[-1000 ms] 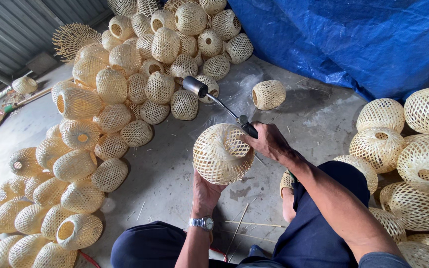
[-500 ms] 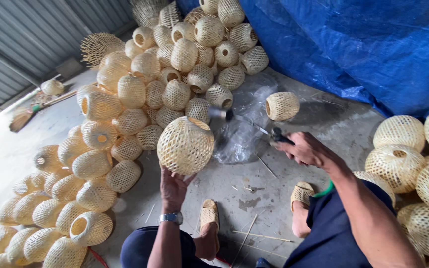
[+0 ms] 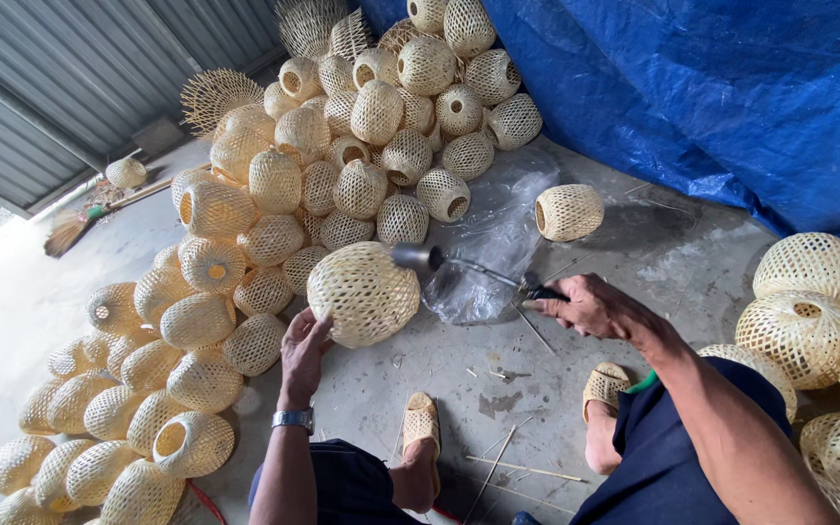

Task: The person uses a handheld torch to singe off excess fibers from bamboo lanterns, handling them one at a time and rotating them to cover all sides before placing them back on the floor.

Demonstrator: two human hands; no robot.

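Head view: left hand (image 3: 303, 352) cups woven basket (image 3: 364, 294) from below, fingers closed on its rim, lifted off floor (image 3: 498, 379). Right hand (image 3: 590, 306) fist-tight on torch (image 3: 469, 267), nozzle just beside basket. Basket likely light, springy, crushable; best held at rim. Pile (image 3: 274, 243) to left.

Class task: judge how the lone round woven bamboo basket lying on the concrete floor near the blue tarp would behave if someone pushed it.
The lone round woven bamboo basket would probably roll, being rounded and lying on its side. Its open weave suggests it is light and would likely dent if squeezed.
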